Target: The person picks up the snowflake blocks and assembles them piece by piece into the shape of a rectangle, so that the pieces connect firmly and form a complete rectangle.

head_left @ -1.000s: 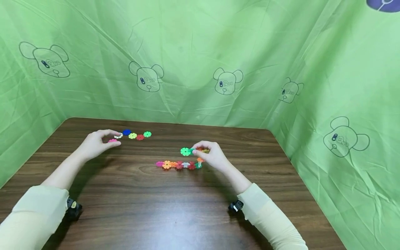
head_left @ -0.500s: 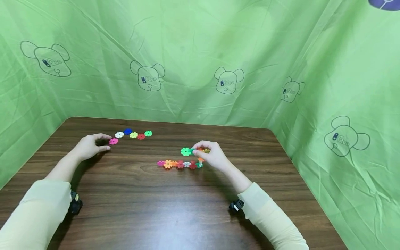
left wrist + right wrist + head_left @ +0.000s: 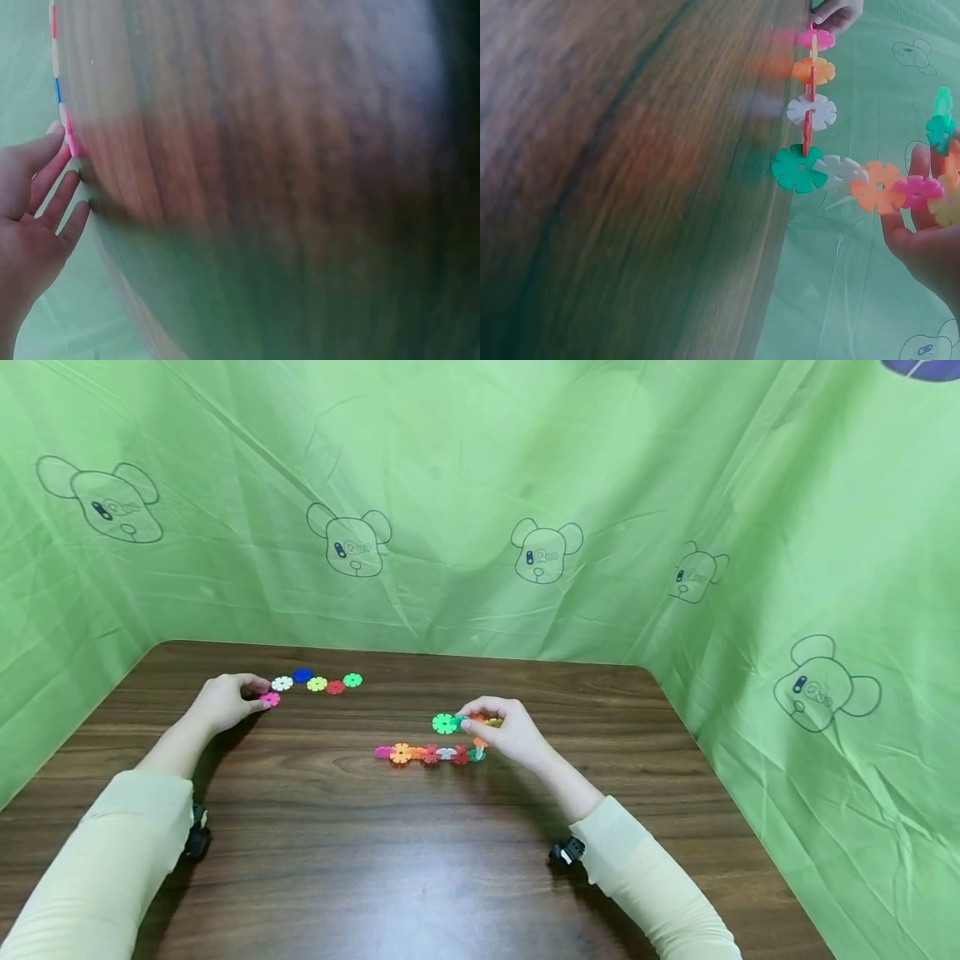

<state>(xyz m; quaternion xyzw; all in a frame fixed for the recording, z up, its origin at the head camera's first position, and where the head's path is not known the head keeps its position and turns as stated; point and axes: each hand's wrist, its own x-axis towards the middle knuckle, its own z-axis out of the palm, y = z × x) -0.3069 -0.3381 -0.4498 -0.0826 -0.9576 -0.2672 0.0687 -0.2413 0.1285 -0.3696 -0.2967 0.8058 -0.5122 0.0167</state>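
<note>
My left hand (image 3: 225,702) is at the far left of the table, with thumb and forefinger around the edge of a pink flower-shaped disc (image 3: 272,699). In the left wrist view that pink disc (image 3: 71,135) sits at the fingertips, the other fingers spread below. My right hand (image 3: 510,731) pinches one end of a bent chain of interlocked flower discs (image 3: 401,754). A green disc (image 3: 444,724) sticks out left of its fingers. The right wrist view shows the chain turning a corner at a dark green disc (image 3: 799,169); fingers lie behind its near pieces.
Beside the pink disc lie loose discs: white (image 3: 282,683), blue (image 3: 303,676), yellow (image 3: 317,684), red (image 3: 335,687) and green (image 3: 352,680). A green cloth (image 3: 450,593) hangs behind and beside the wooden table (image 3: 360,860).
My left hand drew back left from over the white and pink discs, then came right again, its fingers closing at the pink disc. The right hand and chain stayed in place.
</note>
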